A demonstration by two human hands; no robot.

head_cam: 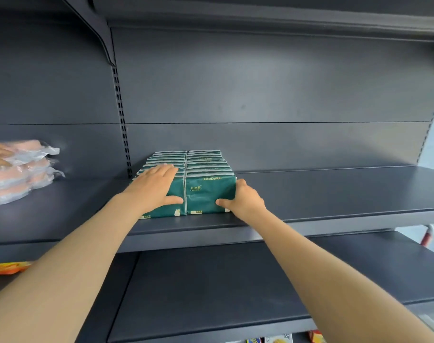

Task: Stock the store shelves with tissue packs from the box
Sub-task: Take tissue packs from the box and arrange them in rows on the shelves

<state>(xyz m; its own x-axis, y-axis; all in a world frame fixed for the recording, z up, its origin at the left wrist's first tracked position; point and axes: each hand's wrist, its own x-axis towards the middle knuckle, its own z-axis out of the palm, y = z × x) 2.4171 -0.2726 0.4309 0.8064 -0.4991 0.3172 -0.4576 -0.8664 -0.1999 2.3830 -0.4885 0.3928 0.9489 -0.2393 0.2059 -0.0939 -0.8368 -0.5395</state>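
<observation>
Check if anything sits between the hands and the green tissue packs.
Nothing visible. The left hand rests on the left row of tissue packs, and the right hand grips the right row's front pack.

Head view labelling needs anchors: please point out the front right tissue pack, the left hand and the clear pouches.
front right tissue pack [207,194]: head view, on its green front face.
left hand [151,188]: head view, on the back of the hand.
clear pouches [25,179]: head view, on the middle of the stack.
</observation>
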